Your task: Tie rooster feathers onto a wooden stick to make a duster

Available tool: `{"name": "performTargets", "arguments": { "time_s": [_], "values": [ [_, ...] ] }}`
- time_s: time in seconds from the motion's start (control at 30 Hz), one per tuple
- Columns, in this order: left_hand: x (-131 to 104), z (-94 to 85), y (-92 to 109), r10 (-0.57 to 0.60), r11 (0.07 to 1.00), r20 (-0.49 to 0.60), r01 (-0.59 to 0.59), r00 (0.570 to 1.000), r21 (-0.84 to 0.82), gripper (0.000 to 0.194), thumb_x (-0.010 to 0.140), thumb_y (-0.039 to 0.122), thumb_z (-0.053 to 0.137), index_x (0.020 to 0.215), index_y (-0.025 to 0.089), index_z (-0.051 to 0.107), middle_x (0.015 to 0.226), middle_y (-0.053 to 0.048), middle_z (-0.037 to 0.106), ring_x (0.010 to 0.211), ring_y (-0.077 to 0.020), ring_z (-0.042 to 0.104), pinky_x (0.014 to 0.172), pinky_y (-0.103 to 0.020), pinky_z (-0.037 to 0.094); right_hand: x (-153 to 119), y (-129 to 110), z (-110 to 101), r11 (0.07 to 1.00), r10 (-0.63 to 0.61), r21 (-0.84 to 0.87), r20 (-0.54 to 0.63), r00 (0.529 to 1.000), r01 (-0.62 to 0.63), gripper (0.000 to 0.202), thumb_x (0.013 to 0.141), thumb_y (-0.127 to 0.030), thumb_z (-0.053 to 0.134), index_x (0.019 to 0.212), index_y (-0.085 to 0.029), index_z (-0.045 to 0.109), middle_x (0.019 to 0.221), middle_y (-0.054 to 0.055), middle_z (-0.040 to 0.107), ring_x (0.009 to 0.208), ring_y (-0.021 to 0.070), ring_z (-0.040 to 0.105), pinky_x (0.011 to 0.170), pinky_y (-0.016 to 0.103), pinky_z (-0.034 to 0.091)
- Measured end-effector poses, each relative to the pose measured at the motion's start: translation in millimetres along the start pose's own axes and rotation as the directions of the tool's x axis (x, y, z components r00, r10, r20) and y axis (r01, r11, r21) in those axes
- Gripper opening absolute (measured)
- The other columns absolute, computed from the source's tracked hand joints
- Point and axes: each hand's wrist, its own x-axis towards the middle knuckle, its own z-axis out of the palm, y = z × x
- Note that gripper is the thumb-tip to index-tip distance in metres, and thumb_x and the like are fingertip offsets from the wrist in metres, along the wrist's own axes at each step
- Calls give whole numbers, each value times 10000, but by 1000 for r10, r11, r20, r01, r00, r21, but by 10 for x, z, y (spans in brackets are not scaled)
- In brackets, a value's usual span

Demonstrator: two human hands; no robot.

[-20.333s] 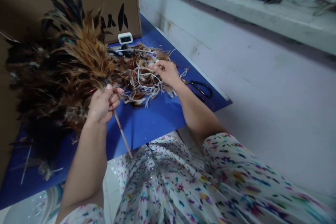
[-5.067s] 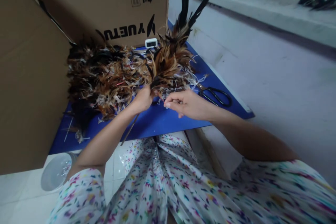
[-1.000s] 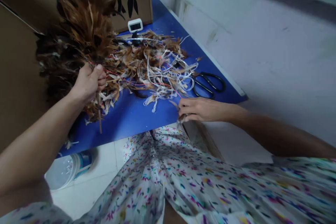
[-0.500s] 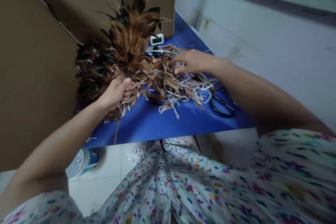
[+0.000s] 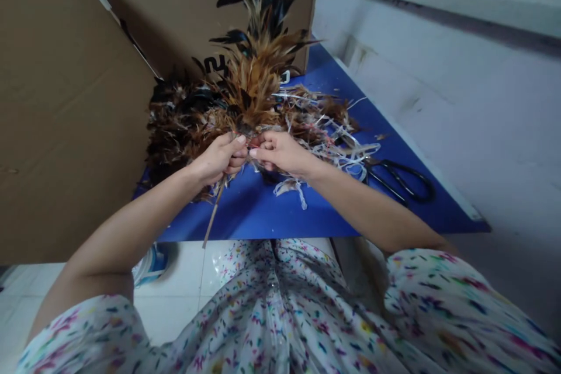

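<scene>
The feather bundle is held upright over the blue tabletop, its slender, brownish stick gripped in the closed fingers of the left hand. The fingers of the right hand are bent together at the bundle's base, beside a red thread; whether the thread is pinched cannot be told. A small white-rimmed device and the printing on the cardboard are partly hidden by the plumes. The table is bounded by cardboard at left and behind, and by a pale wall at right. Tawny, fluffy plumes are topped by glossy, curved black ones. Loose feathers, crinkled white strips and black-handled scissors are spread around.
</scene>
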Motion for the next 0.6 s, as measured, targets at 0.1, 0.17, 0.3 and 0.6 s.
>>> {"name": "performTargets", "arguments": {
  "time_s": [0.1,0.17,0.3,0.6],
  "values": [
    [10,-27,-33,0,1000,5,0,1000,3,510,756,496,810,754,189,402,582,110,316,398,5,216,360,-109,167,-30,-13,-29,995,-75,-69,-107,991,68,216,842,-345,662,779,-141,629,606,-45,497,557,73,393,546,232,305],
    [24,-37,-66,-6,1000,3,6,1000,5,463,784,485,788,784,183,437,582,111,309,394,2,214,359,-110,165,-60,-29,-58,983,-142,-137,-150,978,121,229,849,-341,632,767,-129,659,635,-30,522,601,79,404,581,238,306],
    [51,-3,-113,-40,999,-66,42,997,20,362,872,418,716,819,182,447,575,112,314,382,-1,225,362,-107,158,-97,-35,-70,975,-159,-175,-131,979,135,240,862,-349,590,821,-132,684,611,-31,502,591,85,382,576,243,291],
    [73,15,-124,-78,994,-171,91,982,66,261,994,286,541,804,197,385,564,116,310,367,-2,227,369,-109,151,-107,21,-112,943,-174,-298,-56,983,149,260,871,-305,568,954,-129,741,556,-55,473,527,74,343,561,251,263]
  ]
}}
